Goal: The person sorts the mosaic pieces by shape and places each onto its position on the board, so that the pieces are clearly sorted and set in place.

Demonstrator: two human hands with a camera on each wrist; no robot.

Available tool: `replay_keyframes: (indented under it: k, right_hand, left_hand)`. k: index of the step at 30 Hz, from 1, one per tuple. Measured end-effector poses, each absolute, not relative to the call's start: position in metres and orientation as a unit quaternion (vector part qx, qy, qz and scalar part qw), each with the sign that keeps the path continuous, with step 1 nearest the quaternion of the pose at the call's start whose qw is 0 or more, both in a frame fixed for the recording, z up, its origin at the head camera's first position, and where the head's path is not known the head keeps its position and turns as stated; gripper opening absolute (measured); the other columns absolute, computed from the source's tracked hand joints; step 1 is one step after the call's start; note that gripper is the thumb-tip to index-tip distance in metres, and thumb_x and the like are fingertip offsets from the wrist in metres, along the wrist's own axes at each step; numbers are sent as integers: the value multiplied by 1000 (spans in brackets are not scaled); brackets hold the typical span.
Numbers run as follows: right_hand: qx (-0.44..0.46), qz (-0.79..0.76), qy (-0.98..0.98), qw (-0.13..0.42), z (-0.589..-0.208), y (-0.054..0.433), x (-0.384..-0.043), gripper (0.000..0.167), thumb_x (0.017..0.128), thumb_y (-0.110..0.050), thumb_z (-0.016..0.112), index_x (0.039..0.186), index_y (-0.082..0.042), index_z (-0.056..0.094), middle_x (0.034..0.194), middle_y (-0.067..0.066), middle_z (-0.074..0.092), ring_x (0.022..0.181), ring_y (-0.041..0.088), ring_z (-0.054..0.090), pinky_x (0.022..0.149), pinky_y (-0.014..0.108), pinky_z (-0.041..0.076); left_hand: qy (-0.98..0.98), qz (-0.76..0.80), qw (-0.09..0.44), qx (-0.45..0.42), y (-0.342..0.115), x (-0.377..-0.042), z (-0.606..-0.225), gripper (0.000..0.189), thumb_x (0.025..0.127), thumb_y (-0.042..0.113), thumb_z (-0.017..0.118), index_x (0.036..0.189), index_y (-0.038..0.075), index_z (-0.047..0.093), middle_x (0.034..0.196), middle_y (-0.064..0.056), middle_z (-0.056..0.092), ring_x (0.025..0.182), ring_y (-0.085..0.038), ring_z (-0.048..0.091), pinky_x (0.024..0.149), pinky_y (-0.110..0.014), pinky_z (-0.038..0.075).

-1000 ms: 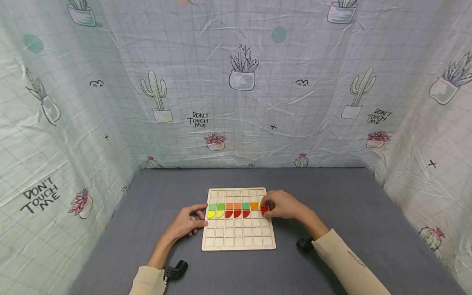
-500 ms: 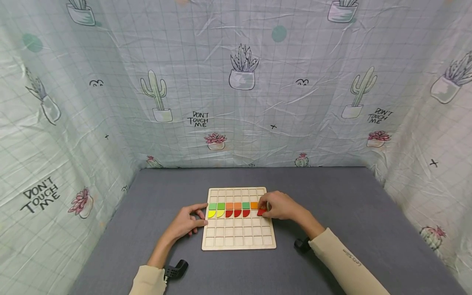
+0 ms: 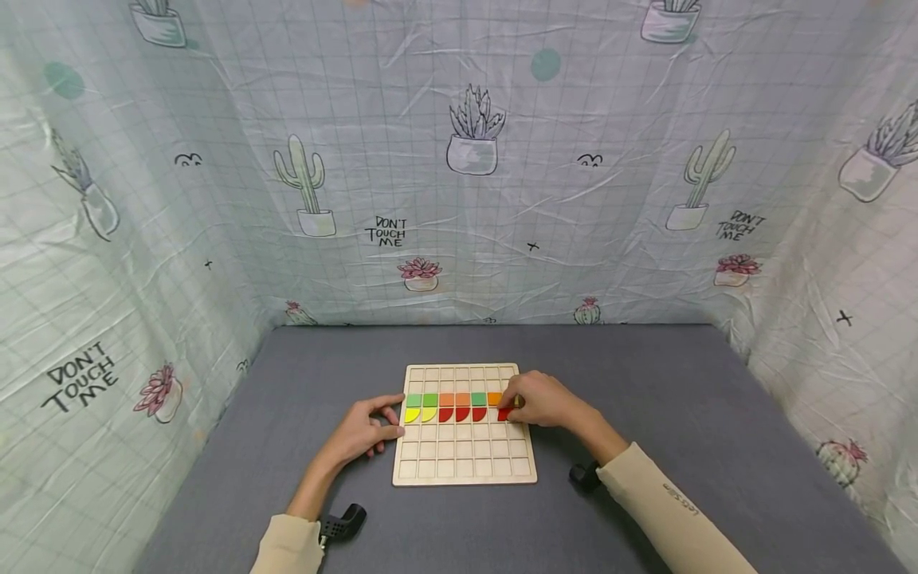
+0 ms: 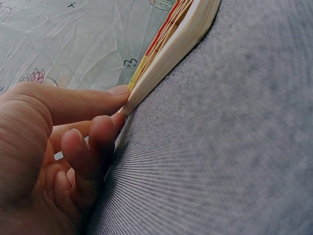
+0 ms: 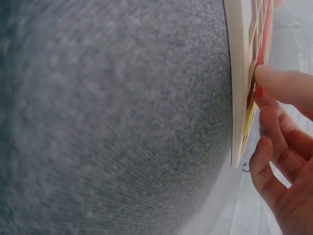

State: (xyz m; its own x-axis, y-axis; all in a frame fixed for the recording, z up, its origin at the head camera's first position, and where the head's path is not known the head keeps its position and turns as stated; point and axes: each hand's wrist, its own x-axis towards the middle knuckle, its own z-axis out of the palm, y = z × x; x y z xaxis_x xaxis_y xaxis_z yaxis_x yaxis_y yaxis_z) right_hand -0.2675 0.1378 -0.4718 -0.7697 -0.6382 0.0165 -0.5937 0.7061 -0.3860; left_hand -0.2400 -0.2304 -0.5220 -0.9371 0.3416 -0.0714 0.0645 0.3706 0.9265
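Note:
A square wooden grid board (image 3: 466,452) lies on the table. At its left edge is my left hand (image 3: 362,430), thumb and forefinger at the rim; in the left wrist view the thumb (image 4: 88,104) meets the rim's upper side. My right hand (image 3: 547,399) pinches a red tile (image 3: 504,414) between thumb and forefinger, low over the board's right part. Its outline is partly covered by the fingers. From the right wrist view, the red tile (image 5: 259,56) is at the board's surface beside the thumb tip. Behind the fingers a yellow tile (image 3: 519,401) peeks out.
Square tiles, among them a green tile (image 3: 429,399) and an orange tile (image 3: 494,399), form a row on the board. Below them sit yellow quarter-circle tiles (image 3: 428,415) and red quarter-circle tiles (image 3: 462,414). A grey cloth (image 3: 301,375) covers the table, and a printed curtain (image 3: 531,199) surrounds it.
My right hand has shifted slightly left with the red tile, which has turned a little between the fingers. The left hand has stayed at the board's edge.

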Motion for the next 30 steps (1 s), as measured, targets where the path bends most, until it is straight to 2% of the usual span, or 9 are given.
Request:
replay_keyframes:
  k: [9, 18, 30]
  right_hand:
    - [-324, -180, 927, 50, -471, 133, -268, 5, 85, -19, 85, 89, -22, 84, 94, -8, 75, 69, 0, 55, 62, 21, 47]
    - [-306, -191, 931, 52, -470, 131, -268, 10, 85, -17, 85, 94, -20, 81, 94, -8, 76, 70, 2, 56, 63, 23, 48]
    - [-295, -183, 937, 53, -467, 130, -267, 10, 83, -17, 85, 90, -22, 81, 92, -9, 76, 71, 3, 55, 63, 25, 48]
  left_hand:
    - [817, 548, 126, 125, -230, -239, -521, 65, 87, 13, 82, 147, 6, 57, 99, -17, 65, 49, -13, 56, 41, -29, 46]
    - [822, 540, 127, 129, -231, -241, -522, 64, 88, 13, 82, 147, 6, 58, 98, -16, 65, 49, -13, 56, 41, -29, 47]
    - [815, 550, 131, 127, -230, -238, -519, 65, 87, 14, 82, 147, 7, 57, 101, -18, 65, 50, -12, 56, 42, -30, 47]
